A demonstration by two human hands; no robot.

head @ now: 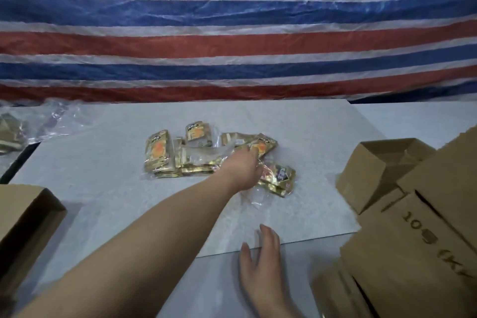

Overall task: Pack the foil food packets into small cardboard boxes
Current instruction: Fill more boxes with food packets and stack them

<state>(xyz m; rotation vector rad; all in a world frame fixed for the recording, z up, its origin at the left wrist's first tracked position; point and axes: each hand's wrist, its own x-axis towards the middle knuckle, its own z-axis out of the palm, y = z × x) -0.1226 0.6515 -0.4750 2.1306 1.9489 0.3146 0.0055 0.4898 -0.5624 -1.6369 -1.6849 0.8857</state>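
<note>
Your left hand (244, 169) reaches into the gold foil packets (157, 155) — whether it grasps one, I cannot tell. Your right hand (260, 263) lies flat, fingers released, beside the cardboard boxes (382, 170)

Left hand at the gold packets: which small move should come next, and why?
Probably close the left hand on a packet and lift it. Its fingers reach the pile, no grip shows yet, and an open box waits at right; the right hand is free.
</note>
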